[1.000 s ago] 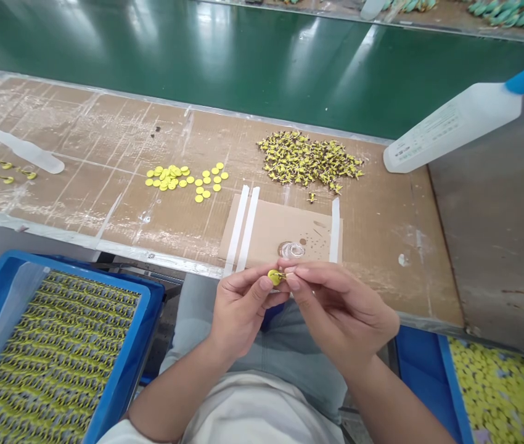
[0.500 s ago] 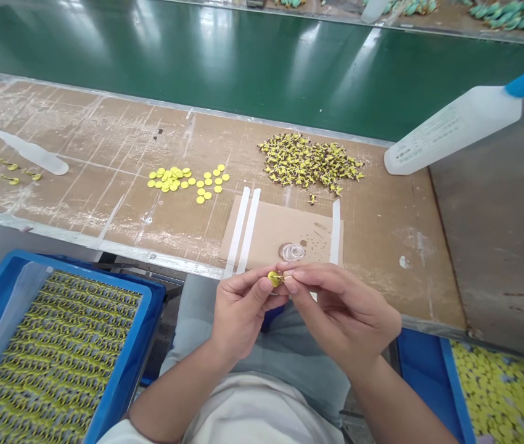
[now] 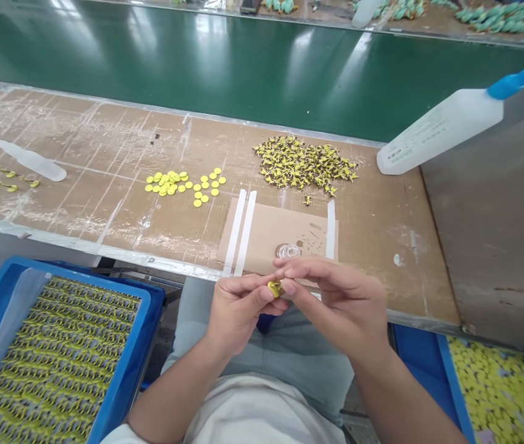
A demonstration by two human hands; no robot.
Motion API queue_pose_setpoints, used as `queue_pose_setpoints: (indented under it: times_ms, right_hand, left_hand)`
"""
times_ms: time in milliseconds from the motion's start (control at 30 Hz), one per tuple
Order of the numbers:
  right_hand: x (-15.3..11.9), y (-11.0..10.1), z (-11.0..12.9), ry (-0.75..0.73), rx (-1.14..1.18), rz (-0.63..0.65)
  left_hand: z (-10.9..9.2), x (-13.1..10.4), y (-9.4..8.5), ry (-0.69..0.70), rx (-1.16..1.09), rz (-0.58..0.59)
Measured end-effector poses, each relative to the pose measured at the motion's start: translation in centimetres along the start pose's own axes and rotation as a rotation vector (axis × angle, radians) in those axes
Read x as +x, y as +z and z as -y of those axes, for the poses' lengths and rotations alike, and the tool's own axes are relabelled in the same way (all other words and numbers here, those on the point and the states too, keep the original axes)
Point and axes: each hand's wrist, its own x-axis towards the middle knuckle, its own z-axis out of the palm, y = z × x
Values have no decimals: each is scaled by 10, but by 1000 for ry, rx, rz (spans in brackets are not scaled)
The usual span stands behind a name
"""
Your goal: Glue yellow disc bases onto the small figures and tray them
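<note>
My left hand (image 3: 237, 308) and right hand (image 3: 336, 302) pinch one small round yellow plastic piece (image 3: 274, 287) between fingertips. Pressed unevenly, it could slip into my lap.

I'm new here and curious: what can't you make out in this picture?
- Small yellow piece, head view: mostly covered by the fingers of both hands; shape unclear.
- Pile of tiny yellow parts: too small to identify.
- Right-hand blue bin: cut off by the frame edge.

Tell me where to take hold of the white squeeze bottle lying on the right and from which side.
Grip the white bottle around its broad body, coming from above. It lies tilted on its side, its narrow blue nozzle pointing up and right, too thin for a steady hold.
</note>
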Motion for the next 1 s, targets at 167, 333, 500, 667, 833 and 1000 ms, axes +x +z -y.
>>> queue_pose_setpoints:
  times_ms: [167,333,500,667,833,1000]
  right_hand:
    - [3,0,8,163,175,46]
    - [1,2,12,280,463,144]
    - [0,1,13,317,512,200]
    - [-2,1,9,308,604,230]
    - [-1,-1,6,227,633,312]
    - [5,-3,8,152,636,402]
  left_hand:
    - [0,2,-1,44,-28,69]
    - [6,2,-5,221,-23,183]
    - [9,3,-9,452,82,197]
    - [8,1,-10,683,243,247]
    - [0,-2,-6,881,390,361]
    - [-12,-8,-5,969,555,433]
